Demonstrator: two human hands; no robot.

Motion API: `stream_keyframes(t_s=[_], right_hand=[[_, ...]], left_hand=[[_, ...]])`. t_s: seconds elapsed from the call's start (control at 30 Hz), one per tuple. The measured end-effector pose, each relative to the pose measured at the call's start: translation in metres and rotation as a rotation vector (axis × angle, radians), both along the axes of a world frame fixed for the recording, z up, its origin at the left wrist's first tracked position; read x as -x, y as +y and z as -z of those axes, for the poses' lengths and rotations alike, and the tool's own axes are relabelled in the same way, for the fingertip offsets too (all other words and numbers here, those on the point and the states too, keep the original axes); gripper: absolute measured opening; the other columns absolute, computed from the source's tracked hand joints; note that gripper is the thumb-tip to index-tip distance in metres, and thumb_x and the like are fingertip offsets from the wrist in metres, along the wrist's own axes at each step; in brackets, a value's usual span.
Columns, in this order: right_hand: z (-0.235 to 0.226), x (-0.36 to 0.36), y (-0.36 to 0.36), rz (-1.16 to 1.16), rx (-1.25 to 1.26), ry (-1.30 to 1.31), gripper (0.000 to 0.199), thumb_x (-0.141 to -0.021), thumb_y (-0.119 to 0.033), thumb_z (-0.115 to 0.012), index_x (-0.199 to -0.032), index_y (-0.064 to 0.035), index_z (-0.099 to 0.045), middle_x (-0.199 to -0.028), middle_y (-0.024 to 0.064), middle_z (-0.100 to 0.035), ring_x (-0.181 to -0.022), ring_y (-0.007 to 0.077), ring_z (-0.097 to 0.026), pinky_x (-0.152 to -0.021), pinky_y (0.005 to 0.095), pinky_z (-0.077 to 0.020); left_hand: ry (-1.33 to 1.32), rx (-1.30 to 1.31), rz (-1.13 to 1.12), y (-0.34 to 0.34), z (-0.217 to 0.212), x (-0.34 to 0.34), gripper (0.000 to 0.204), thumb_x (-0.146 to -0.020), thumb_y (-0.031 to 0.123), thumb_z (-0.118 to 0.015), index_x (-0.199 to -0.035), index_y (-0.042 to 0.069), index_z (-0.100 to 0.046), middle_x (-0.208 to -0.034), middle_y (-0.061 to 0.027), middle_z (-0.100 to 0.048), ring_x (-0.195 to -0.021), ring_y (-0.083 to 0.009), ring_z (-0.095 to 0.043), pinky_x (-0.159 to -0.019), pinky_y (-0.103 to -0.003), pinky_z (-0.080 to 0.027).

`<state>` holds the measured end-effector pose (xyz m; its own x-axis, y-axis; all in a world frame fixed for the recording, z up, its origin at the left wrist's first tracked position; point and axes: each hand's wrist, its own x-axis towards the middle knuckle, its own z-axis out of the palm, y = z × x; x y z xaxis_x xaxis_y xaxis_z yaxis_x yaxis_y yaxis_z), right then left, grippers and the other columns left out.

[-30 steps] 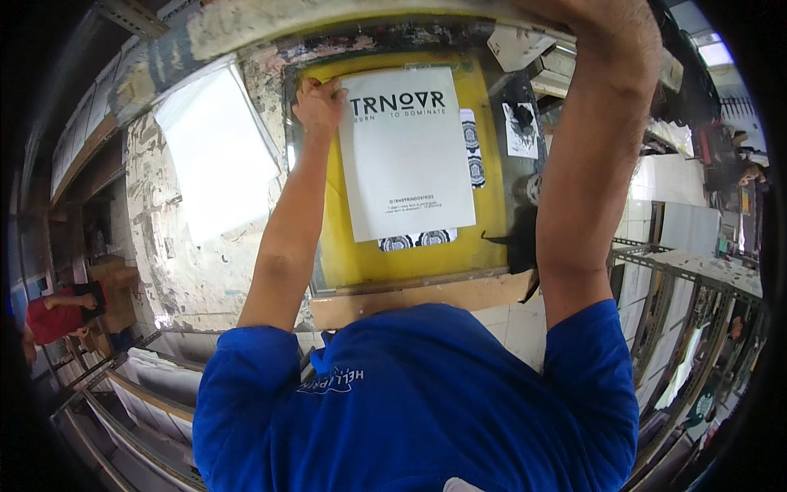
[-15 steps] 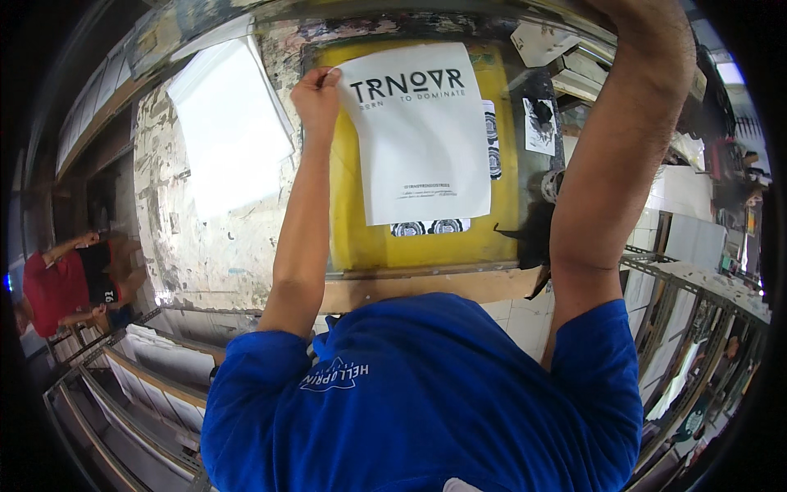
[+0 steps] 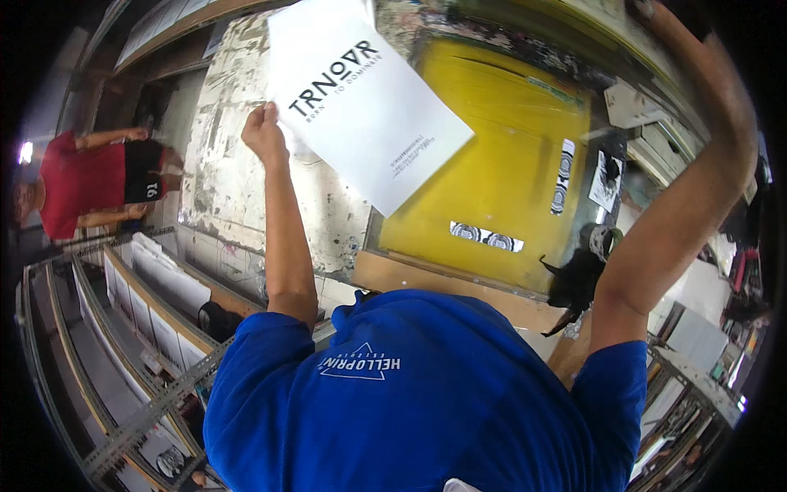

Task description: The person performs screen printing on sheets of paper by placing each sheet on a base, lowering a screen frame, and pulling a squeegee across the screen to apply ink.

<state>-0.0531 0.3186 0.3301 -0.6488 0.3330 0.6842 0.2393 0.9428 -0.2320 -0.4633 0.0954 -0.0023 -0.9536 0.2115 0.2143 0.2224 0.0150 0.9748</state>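
In the head view, the left hand (image 3: 264,135) is closed, thumb and fingers pinching the left edge of the printed white sheet (image 3: 361,115). Half a second ago that sheet lies over the yellow board (image 3: 500,172) at the frame's centre; now it is tilted and stretches across the upper middle, mostly above the paint-marked table (image 3: 234,123), with only its lower right corner overlapping the board's left part. It hides most of the white paper that shows there earlier.

The board now sits right of centre, since the whole view has shifted. Two patterned strips (image 3: 487,236), earlier partly under the sheet, are fully uncovered on it: one near its lower edge, one near its right.

The right arm (image 3: 680,205) bends up along the right side, as before; its hand (image 3: 643,10) is barely in view at the upper right, so I cannot tell how open it is or what it holds. At the left, a person in a red shirt (image 3: 102,180) appears more fully than before.
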Motion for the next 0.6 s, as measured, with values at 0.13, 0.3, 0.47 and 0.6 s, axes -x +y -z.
stream_keyframes(t_s=[0.13, 0.3, 0.47, 0.6], right_hand=[[-0.002, 0.005, -0.007, -0.005, 0.073, -0.034, 0.054, -0.082, -0.027, -0.084, -0.119, 0.0088, -0.069, -0.100, 0.0177, -0.076, -0.082, 0.0224, -0.072, -0.083, 0.0338, -0.0580], [-0.006, 0.005, -0.013, -0.006, 0.123, -0.051, 0.054, -0.081, -0.026, -0.084, -0.120, 0.0090, -0.069, -0.100, 0.0176, -0.076, -0.083, 0.0220, -0.072, -0.084, 0.0337, -0.0580], [-0.010, 0.007, -0.013, -0.011, 0.153, -0.068, 0.054, -0.081, -0.026, -0.084, -0.120, 0.0092, -0.069, -0.100, 0.0176, -0.076, -0.083, 0.0217, -0.072, -0.084, 0.0336, -0.0580], [-0.012, 0.006, -0.011, 0.004, 0.169, -0.083, 0.055, -0.080, -0.025, -0.084, -0.120, 0.0094, -0.069, -0.101, 0.0175, -0.076, -0.084, 0.0214, -0.072, -0.085, 0.0336, -0.0580]], left_hand=[[0.029, -0.022, -0.213, -0.075, 0.013, 0.054, 0.013, -0.093, 0.005, -0.070, -0.096, -0.008, -0.070, -0.088, -0.0101, -0.071, -0.078, -0.0154, -0.063, -0.071, -0.029, -0.051], [0.009, -0.043, -0.438, -0.141, 0.024, 0.110, 0.013, -0.092, 0.006, -0.071, -0.085, -0.004, -0.065, -0.086, -0.0089, -0.068, -0.077, -0.0166, -0.062, -0.069, -0.031, -0.051], [-0.010, -0.014, -0.629, -0.190, 0.026, 0.141, 0.020, -0.093, 0.012, -0.072, -0.098, -0.006, -0.067, -0.090, -0.0116, -0.070, -0.082, -0.0234, -0.066, -0.075, -0.036, -0.054], [0.121, 0.378, -0.926, -0.178, 0.019, 0.140, 0.034, -0.095, 0.022, -0.071, -0.116, -0.004, -0.070, -0.099, -0.0193, -0.073, -0.098, -0.0347, -0.069, -0.089, -0.044, -0.054]])
